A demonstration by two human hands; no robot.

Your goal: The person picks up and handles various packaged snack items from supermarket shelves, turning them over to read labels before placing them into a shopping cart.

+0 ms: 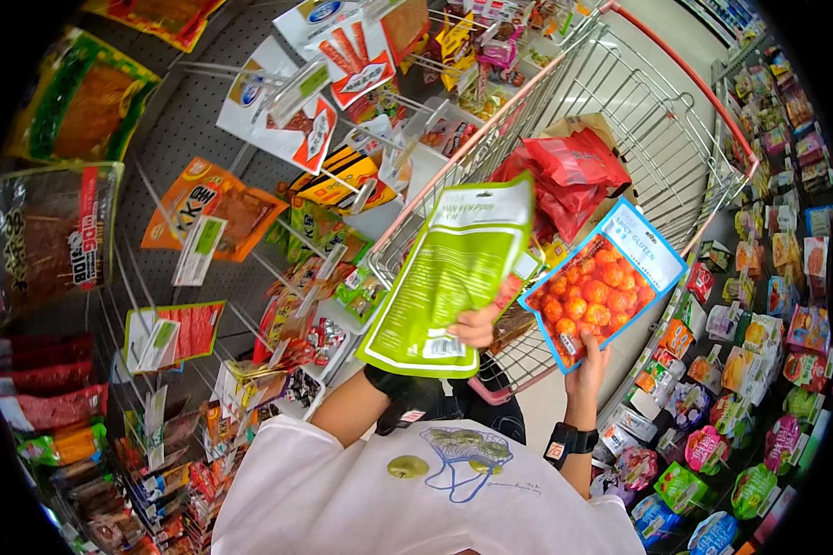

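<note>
My left hand [477,326] grips the lower right edge of a green-and-white plastic food pouch [437,277]. Its printed back, with small text and a barcode, faces me. My left wrist, in a black band, passes partly behind this pouch. In my right hand [586,364] is a blue-edged snack pouch [597,291], pinched at its lower edge, its front showing round orange-red food pieces. Both pouches are above the near end of a wire shopping cart [666,90]. Red plastic packages [569,177] lie inside the cart beside a brown paper-like item [607,215].
Packaged snacks hang from pegs on a dark perforated rack [173,104] at left, with price-tag holders [201,250] projecting outward. Small bins of wrapped candies [326,340] stand below. Shelves of cups and packets [736,347] line the right side. Pale floor [555,409] shows beneath the cart.
</note>
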